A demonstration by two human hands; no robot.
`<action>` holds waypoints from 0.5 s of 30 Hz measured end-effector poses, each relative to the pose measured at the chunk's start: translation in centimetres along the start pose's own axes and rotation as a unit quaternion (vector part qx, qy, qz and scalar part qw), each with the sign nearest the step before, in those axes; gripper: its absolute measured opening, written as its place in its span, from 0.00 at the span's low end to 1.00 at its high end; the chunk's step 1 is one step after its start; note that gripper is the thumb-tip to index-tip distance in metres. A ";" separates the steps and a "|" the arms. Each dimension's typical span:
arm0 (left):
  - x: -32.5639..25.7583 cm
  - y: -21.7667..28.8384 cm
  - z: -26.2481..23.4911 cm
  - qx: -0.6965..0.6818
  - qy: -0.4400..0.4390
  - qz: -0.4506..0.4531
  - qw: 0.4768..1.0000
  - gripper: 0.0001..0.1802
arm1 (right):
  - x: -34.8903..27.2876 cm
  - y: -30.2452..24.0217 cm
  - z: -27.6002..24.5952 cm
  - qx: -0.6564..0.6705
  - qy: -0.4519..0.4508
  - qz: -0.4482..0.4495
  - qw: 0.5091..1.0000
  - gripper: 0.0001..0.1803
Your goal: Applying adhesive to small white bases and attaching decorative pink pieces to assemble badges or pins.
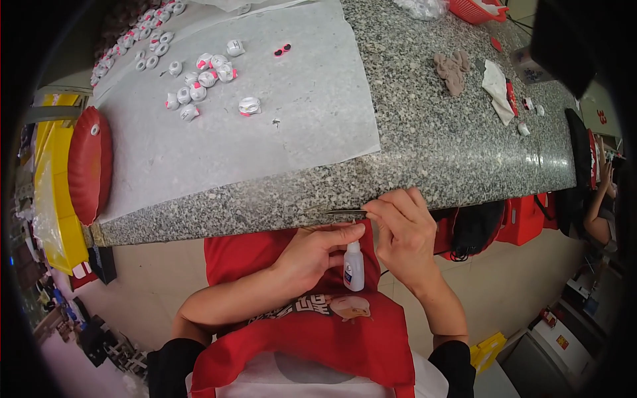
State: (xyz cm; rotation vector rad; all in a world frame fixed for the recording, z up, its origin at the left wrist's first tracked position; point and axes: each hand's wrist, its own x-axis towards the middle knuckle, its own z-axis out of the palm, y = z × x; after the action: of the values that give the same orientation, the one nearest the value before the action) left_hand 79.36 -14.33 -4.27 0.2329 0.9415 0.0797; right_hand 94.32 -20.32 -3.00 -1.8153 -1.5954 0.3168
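Observation:
Close to the counter's front edge, my left hand [318, 249] is closed around the upper part of a small white squeeze bottle [354, 270], which hangs below my fingers with its nozzle end up. My right hand [406, 229] pinches a pair of dark tweezers [346, 212] whose tips point left, just above the left thumb. Whether anything tiny sits at the tips or the nozzle, I cannot make out. Beyond, on a white paper sheet [318, 119], lie several small white round pieces [207, 78] with pink parts, and a pink piece with two dark heart-like lenses [283, 50].
More white pieces [136, 40] crowd the far left. A red scalloped tray [91, 166] and yellow bins [53, 199] stand left of the granite counter [424, 132]. Cloths [496, 89] and a red basket [478, 10] are at right. Another person's arm [600, 199] shows far right.

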 end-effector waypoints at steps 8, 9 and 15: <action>0.0 0.2 0.1 -0.003 0.007 -0.003 1.000 0.06 | 1.0 0.3 -0.5 0.027 0.032 0.010 0.999 0.10; 0.1 0.2 0.1 0.003 0.007 0.011 1.000 0.06 | 0.9 0.3 -0.6 0.074 0.026 -0.003 0.997 0.10; 0.2 0.2 0.0 0.015 -0.002 0.007 1.000 0.15 | 1.0 0.0 -0.3 -0.010 0.007 0.010 1.000 0.10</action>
State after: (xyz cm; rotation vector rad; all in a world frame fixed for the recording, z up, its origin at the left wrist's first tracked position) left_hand 79.46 -14.07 -4.42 0.2663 0.9381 0.0780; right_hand 94.72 -19.48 -2.51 -1.8444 -1.5766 0.2971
